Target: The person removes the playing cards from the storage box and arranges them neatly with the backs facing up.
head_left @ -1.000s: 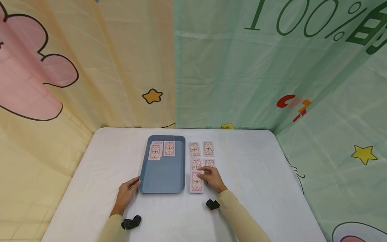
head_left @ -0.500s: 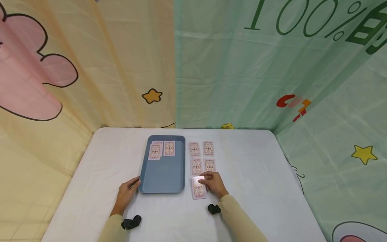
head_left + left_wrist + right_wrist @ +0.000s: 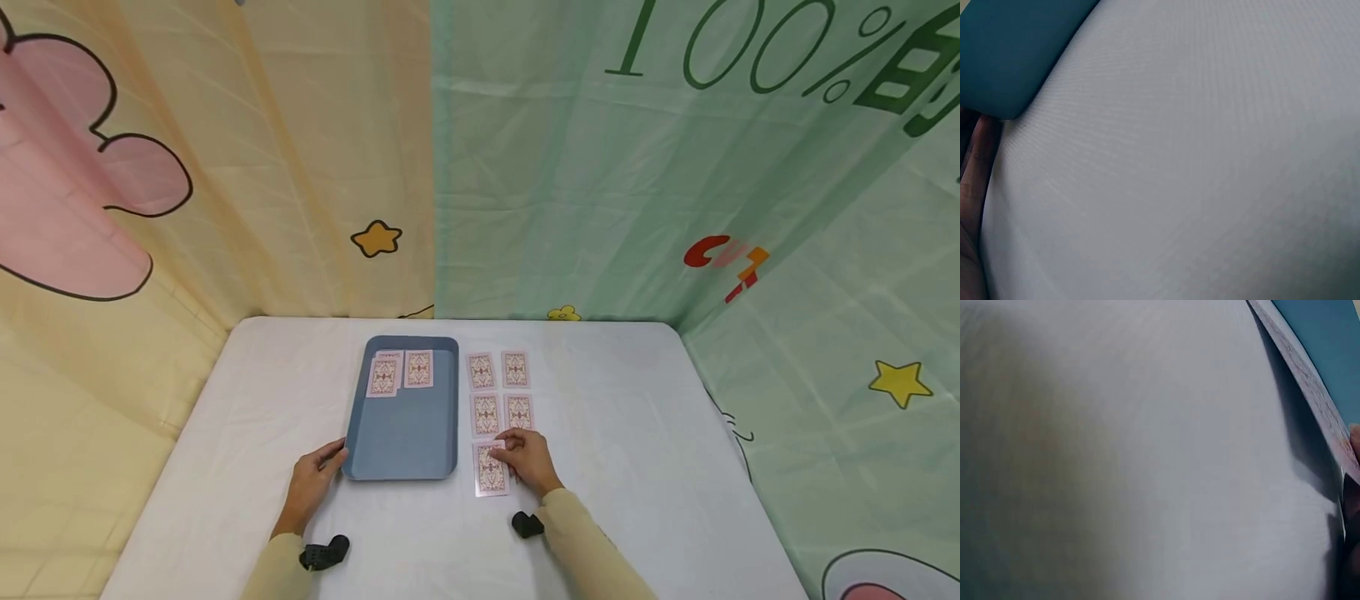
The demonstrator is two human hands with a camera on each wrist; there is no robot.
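Note:
In the head view my right hand (image 3: 528,458) pinches the upper right part of a playing card (image 3: 491,477), thumb on top. Its red patterned back faces up. Seen from the right wrist, this card (image 3: 1310,375) is edge-on, tilted, with a shadow below it on the cloth. My left hand (image 3: 309,487) holds the blue tray (image 3: 401,442) at its front left edge; from the left wrist, fingers (image 3: 982,156) meet the tray's corner (image 3: 1016,56). Several face-down cards (image 3: 384,377) lie at the tray's far end, some overlapping.
Right of the tray, more face-down cards (image 3: 482,372) lie in two columns on the white tablecloth (image 3: 622,433). Printed curtains (image 3: 555,192) stand behind and beside the table. A black wrist device (image 3: 325,553) sits by each wrist.
My right hand has drawn back towards the table's front with the card, uncovering the cards behind it. My left hand and the tray have stayed in place.

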